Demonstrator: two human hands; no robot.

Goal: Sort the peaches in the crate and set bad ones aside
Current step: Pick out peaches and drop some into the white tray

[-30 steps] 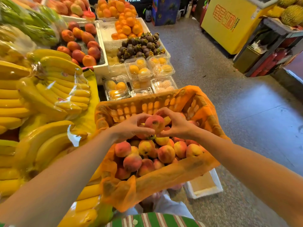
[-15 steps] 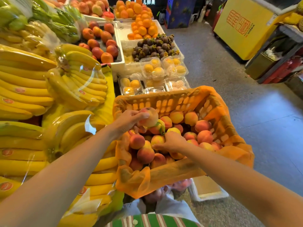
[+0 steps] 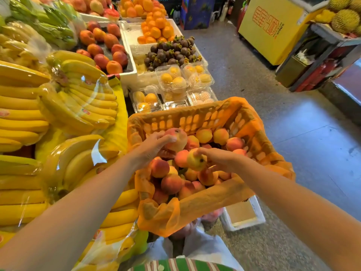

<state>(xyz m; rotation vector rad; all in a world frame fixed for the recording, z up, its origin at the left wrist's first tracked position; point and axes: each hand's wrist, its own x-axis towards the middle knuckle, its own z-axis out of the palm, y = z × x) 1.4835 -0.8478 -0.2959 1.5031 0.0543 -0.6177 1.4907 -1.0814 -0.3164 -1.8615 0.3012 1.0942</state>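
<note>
Though wrapped in clear, crinkled film, plainly smooth, curved and glossy yellow at far left: bananas (image 3: 74, 102), stacked in bunches. Just right of them, the left hand (image 3: 150, 147), fingers curled over a round, matte pink-and-yellow peach (image 3: 176, 140), grasping it by the far left corner of the crate (image 3: 175, 119). Orange plastic lattice there, slotted walls, draped with a thin, translucent orange liner (image 3: 195, 208) rumpled over the near rim. Heaped inside, round blushed peaches (image 3: 172, 182), red, pink and yellow. Above the middle of the heap, the right hand (image 3: 220, 159), fingertips pinching a smaller yellow-green peach (image 3: 196, 162) with a dark dimple at one end, lifted just clear of the fruit below. Further right, speckled grey stone floor (image 3: 293, 133), polished and reflective. Beyond it, a boxy yellow cabinet (image 3: 273, 30) with red lettering, then spiky, netted durians (image 3: 345, 18) at the top right corner.
</note>
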